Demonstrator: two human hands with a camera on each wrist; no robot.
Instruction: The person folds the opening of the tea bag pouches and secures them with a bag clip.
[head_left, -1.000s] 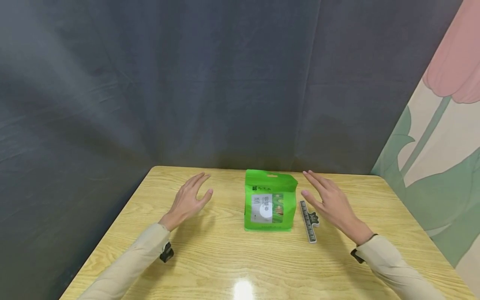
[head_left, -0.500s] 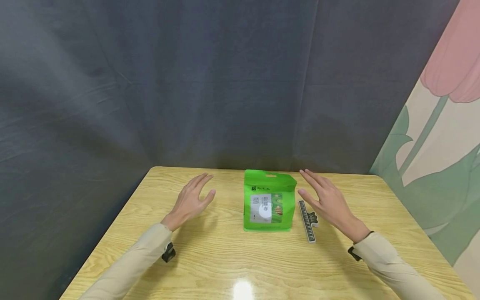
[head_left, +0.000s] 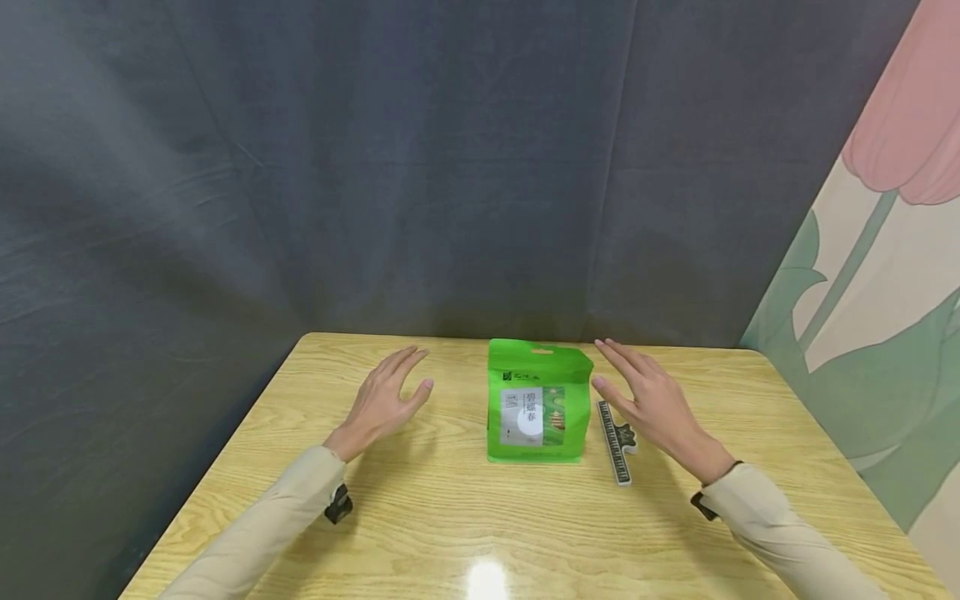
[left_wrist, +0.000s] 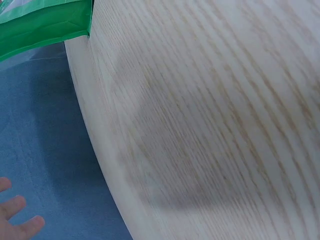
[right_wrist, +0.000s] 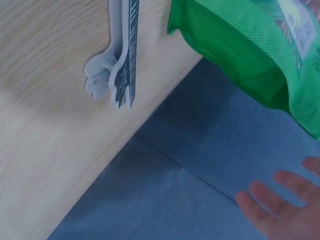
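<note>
A bright green tea bag [head_left: 538,404] with a pale label stands upright on the table between my two hands. My left hand [head_left: 381,400] hovers over the wood to its left, fingers extended and holding nothing. My right hand [head_left: 652,404] is raised just right of the bag, fingers straight and nothing in them. Below that hand lies a long bag clip [head_left: 616,443], black and white with a crown-shaped handle. In the right wrist view the clip [right_wrist: 125,55] and the green bag [right_wrist: 240,45] both sit apart from the fingers [right_wrist: 267,200].
The wooden table [head_left: 450,517] has a bright light reflection near its front. A dark grey-blue curtain [head_left: 465,167] hangs behind it and along the left. On the right is a wall [head_left: 862,333] painted with a pink flower and green leaves.
Both hands have drifted slightly inward, the right one closer to the bag's edge. The bag and clip lie where they were on the table.
</note>
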